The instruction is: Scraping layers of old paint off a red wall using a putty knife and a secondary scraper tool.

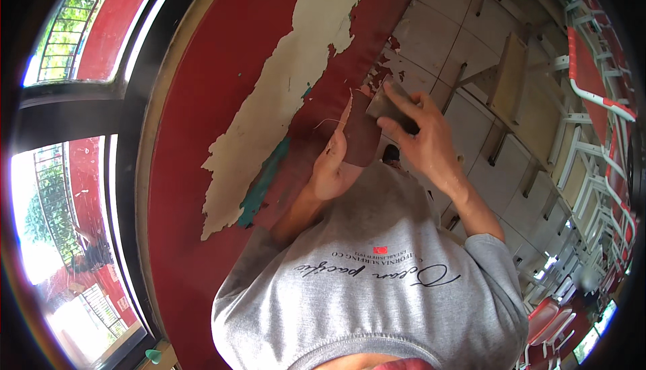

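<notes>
My left hand [330, 171] is closed on a reddish-brown sheet of peeled paint [363, 138], held beside the red wall. The sheet's edge curls up, and a thin pale strand [326, 122] hangs off near the thumb. In my right hand [431, 138] is a flat grey-brown rectangular piece [390, 104], gripped between thumb and fingers just past the sheet's far edge. It is slightly blurred, so its kind cannot be told. A long cream patch [269, 101] with ragged edges shows where red paint is off the wall [202, 94], with a teal streak [262, 181] beside it.
Paint flakes [387, 64] lie along the foot of the wall on the tiled floor [447, 40]. Chairs with white frames and red parts [599, 101] and tan wooden furniture [508, 77] stand to the right. A dark-framed window [74, 111] is at the left.
</notes>
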A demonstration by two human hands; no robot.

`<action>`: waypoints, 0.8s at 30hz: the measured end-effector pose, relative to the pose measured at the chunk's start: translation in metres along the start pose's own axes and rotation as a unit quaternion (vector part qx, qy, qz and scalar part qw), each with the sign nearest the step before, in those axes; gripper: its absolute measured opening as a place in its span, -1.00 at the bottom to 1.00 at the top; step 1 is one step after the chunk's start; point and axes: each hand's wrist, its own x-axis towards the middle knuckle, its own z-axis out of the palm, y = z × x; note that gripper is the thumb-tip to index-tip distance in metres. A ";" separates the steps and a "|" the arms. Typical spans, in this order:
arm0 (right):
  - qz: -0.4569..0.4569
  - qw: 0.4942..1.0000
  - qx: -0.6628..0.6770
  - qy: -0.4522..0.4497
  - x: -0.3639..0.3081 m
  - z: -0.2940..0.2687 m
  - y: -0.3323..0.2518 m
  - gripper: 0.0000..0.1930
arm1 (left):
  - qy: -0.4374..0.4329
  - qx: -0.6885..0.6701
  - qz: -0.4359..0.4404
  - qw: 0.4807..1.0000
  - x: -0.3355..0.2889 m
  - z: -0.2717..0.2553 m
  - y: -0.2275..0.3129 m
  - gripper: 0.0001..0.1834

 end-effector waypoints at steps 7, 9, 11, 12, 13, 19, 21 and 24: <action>0.015 1.000 0.000 -0.013 -0.003 0.010 -0.007 -0.43 | -0.026 -0.020 0.052 0.998 0.011 0.002 0.002 -0.22; -0.026 0.998 -0.017 -0.051 -0.021 0.005 -0.020 -0.46 | -0.025 -0.008 0.056 0.998 0.008 -0.002 0.001 -0.22; -0.062 0.994 -0.033 -0.086 -0.023 0.008 -0.018 -0.48 | -0.025 -0.015 0.049 0.998 0.009 -0.005 0.002 -0.22; -0.010 0.998 -0.008 -0.057 -0.009 0.009 -0.007 -0.48 | -0.025 -0.019 0.049 0.998 0.012 -0.004 0.001 -0.22; 0.043 0.999 0.018 -0.028 -0.001 0.007 -0.001 -0.49 | -0.027 -0.022 0.048 0.998 0.012 -0.002 0.001 -0.22; -0.003 0.999 -0.033 -0.037 -0.010 0.007 -0.005 -0.47 | -0.061 -0.055 0.026 0.996 0.009 0.000 0.000 -0.22; -0.062 0.996 -0.036 -0.058 -0.027 0.010 -0.011 -0.45 | -0.030 -0.011 0.041 0.999 0.002 0.000 -0.001 -0.21; 0.006 0.997 -0.005 -0.072 -0.013 0.013 -0.003 -0.44 | -0.021 -0.034 0.023 0.999 0.005 -0.004 -0.002 -0.21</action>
